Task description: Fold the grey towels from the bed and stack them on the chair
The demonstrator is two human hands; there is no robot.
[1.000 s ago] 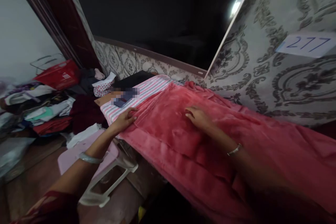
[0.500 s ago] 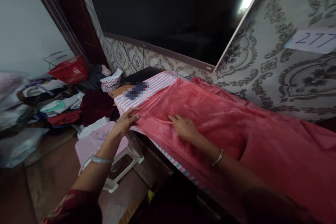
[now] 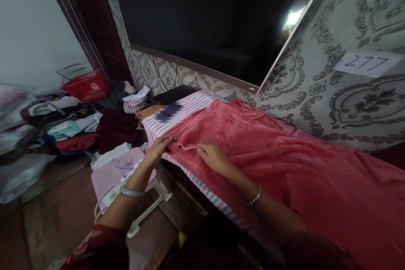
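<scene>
A coral-pink plush blanket [image 3: 259, 135] lies over a striped cloth [image 3: 193, 102] on a long, low surface. My right hand [image 3: 213, 157] pinches a raised fold of the blanket between thumb and fingers. To its left, my left hand [image 3: 160, 148] rests on the blanket near the front left edge, fingers stretched out and thumb apart from them. Small wrinkles run between the two hands. A dark blurred item [image 3: 167, 112] sits on the striped cloth beyond my left hand.
A pink stool [image 3: 109, 177] with a cable and power strip stands below my left arm. Piled clothes [image 3: 76, 126] and a red basket [image 3: 88, 86] are at the left. A large TV screen [image 3: 205, 21] hangs on the wall behind.
My right hand has moved slightly left with the blanket fold, closer to my left hand. More creases show across the blanket's middle. The view has shifted a little.
</scene>
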